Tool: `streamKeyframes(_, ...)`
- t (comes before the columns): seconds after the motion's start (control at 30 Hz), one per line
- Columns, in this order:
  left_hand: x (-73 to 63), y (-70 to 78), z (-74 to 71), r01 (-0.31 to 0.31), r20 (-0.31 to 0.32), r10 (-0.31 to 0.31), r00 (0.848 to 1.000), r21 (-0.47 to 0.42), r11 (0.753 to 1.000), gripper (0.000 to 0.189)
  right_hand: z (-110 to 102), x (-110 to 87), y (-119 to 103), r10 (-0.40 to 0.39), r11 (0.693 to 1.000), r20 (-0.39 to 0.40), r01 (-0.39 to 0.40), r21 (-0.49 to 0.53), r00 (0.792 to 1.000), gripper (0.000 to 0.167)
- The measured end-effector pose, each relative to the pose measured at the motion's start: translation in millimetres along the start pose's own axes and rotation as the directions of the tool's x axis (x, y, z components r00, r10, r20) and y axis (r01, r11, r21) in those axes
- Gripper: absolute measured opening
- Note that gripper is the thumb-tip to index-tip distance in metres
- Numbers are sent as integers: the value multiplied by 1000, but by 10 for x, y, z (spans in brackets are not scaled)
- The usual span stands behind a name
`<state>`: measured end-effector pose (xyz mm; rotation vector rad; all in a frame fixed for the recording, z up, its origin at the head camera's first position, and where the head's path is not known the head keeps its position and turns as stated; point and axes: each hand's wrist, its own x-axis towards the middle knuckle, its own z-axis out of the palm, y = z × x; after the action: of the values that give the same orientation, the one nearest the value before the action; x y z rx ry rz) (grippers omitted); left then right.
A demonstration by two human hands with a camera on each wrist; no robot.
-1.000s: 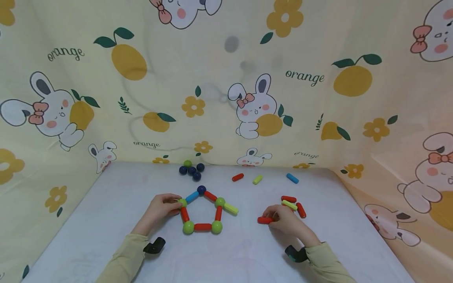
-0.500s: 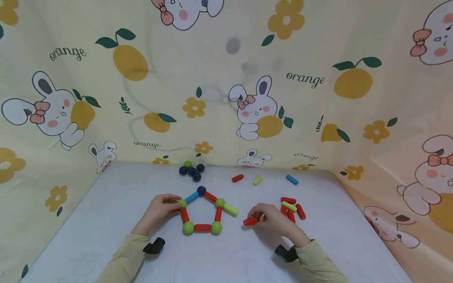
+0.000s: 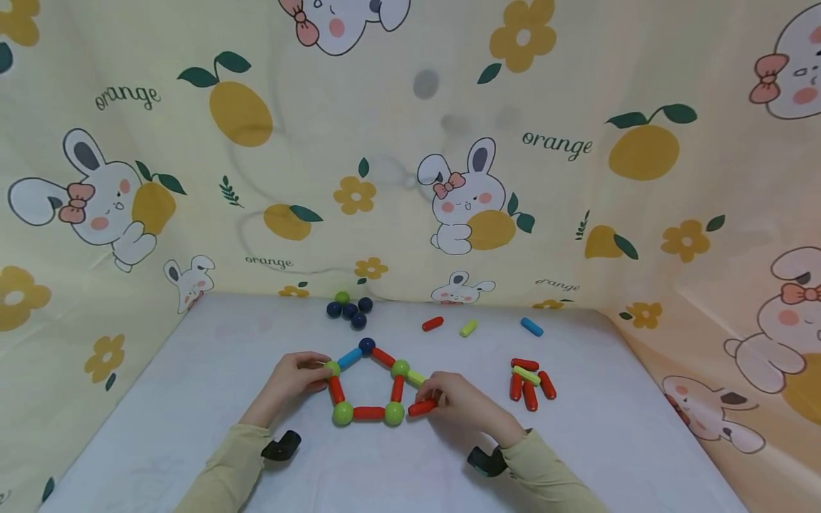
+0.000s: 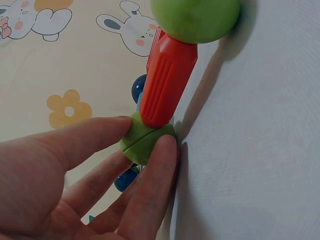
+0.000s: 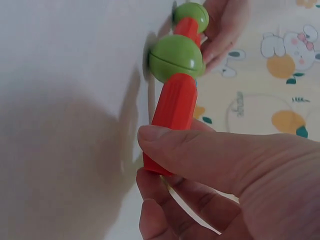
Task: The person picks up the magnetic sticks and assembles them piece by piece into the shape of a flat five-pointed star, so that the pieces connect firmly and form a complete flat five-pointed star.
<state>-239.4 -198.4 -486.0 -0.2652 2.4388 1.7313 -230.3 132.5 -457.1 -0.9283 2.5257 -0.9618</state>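
On the white table lies a five-sided ring of coloured rods and balls, with a dark blue ball [image 3: 367, 345] at its top. My left hand [image 3: 300, 373] pinches the green ball [image 4: 145, 142] at the ring's left corner between thumb and fingers. A red rod [image 3: 422, 407] is pinched in my right hand [image 3: 463, 402], its free end right beside the lower right green ball [image 3: 394, 413]. A yellow-green rod [image 3: 415, 378] sticks out from the right corner ball [image 3: 400, 368], partly behind my right fingers. One blue rod [image 3: 350, 358] forms the upper left side; the other sides are red.
Several red rods [image 3: 529, 396] lie at the right, with a yellow-green rod [image 3: 526, 375] across them. Farther back are a red rod [image 3: 432, 324], a yellow-green rod [image 3: 469, 328] and a blue rod [image 3: 532, 327]. Dark blue balls [image 3: 349, 311] and a green ball [image 3: 343, 298] cluster behind the ring.
My right hand has carried the red rod leftward from the rod pile to the ring's lower right corner. My left hand has stayed on its green ball.
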Motion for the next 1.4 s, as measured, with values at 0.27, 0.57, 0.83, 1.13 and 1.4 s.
streamKeyframes(0.27, 18, -8, 8, -7, 1, 7, 1000, -2, 1000, 29, 64, 52, -9, 24, 1000, 8, -24, -5, 1000, 21)
streamKeyframes(0.57, 14, 20, 8, 2, -1, -2, 1000, -4, 1000, 29, 83, 66, -18, 38, 999, -4, -38, -28, 999, 22)
streamKeyframes(0.83, 15, 37, -8, -7, 37, 7, 999, 8, 1000, 30, 41, -25, 1, 29, 999, -19, -29, 24, 999, 26)
streamKeyframes(1.13, 76, 100, -74, -14, 85, 4, 996, 117, 993, 27, -43, -218, -18, 39, 995, -52, -34, 93, 998, 21)
streamKeyframes(1.4, 171, 154, -60, -47, 62, 37, 997, 171, 984, 28, 175, -254, -139, 12, 955, 117, -46, 293, 993, 19)
